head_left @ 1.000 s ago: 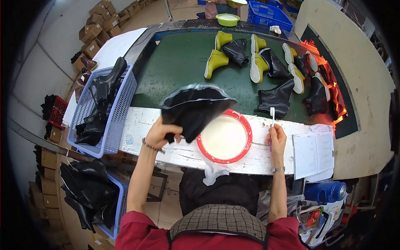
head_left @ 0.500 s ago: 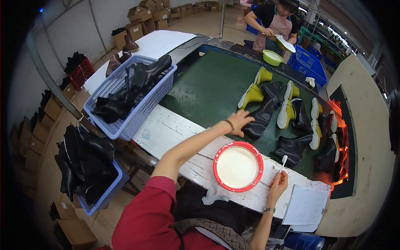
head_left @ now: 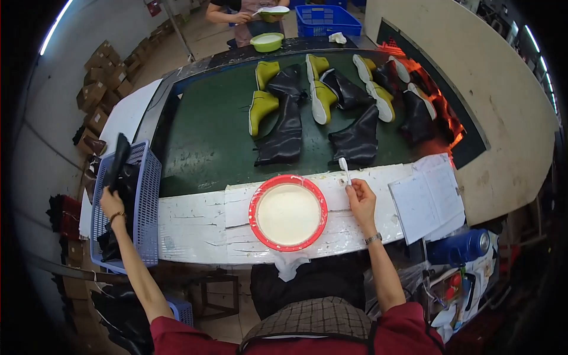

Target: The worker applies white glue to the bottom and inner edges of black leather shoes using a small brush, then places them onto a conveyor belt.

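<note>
My left hand (head_left: 111, 202) is closed on a black leather boot upper (head_left: 119, 155), raised over the blue-grey plastic basket (head_left: 152, 195), where more black uppers (head_left: 110, 245) lie. At the right, my right hand (head_left: 361, 201) pinches a white toothbrush-like brush (head_left: 344, 164), its head pointing away from me. Between my arms a red-rimmed bowl (head_left: 254, 207) of creamy white liquid rests on the white board (head_left: 192, 222). On the green belt (head_left: 201, 130), black boot uppers (head_left: 279, 139) lie next to yellow-green shoe bottoms with white soles (head_left: 261, 112).
Orange heat glows in the opening (head_left: 441, 112) at the belt's right end. An open notebook (head_left: 427, 198) lies on the board, with a blue flask (head_left: 461, 247) below it. Across the belt another person (head_left: 242, 18) brushes a white sole near a green bowl (head_left: 267, 42). A blue crate (head_left: 328, 21) stands beyond.
My left hand has left the upper on the belt, moved left to the basket and gripped a black upper there. My right hand still holds the brush. The view has turned.
</note>
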Action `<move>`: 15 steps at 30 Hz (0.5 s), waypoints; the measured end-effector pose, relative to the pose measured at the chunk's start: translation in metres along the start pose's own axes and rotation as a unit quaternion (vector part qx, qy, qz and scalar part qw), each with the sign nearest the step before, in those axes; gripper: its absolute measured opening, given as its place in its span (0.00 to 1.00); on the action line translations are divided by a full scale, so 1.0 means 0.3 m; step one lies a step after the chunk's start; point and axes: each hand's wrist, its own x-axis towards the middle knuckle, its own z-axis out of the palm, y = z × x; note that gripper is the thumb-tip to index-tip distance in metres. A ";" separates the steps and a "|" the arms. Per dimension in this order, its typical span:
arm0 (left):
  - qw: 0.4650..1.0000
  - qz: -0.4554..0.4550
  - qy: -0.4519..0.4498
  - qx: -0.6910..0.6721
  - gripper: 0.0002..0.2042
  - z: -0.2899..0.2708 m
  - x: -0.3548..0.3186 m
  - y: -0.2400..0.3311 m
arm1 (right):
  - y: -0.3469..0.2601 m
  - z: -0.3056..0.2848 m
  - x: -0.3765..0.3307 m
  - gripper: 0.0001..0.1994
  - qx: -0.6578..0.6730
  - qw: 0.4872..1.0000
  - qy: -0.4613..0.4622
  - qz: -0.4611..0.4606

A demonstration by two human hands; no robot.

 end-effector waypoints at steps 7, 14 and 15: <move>0.833 -0.054 -0.160 -0.527 0.29 -0.451 -0.271 0.305 | -0.057 -0.054 0.004 0.12 0.067 0.994 -0.012 0.082; 0.631 -0.029 -0.608 -0.481 0.23 -0.135 -0.614 0.383 | -0.369 0.007 -0.043 0.05 -0.290 0.933 -0.144 -0.156; 0.690 -0.001 -0.594 -0.413 0.22 -0.103 -0.638 0.397 | -0.391 0.014 -0.051 0.04 -0.368 0.900 -0.165 -0.166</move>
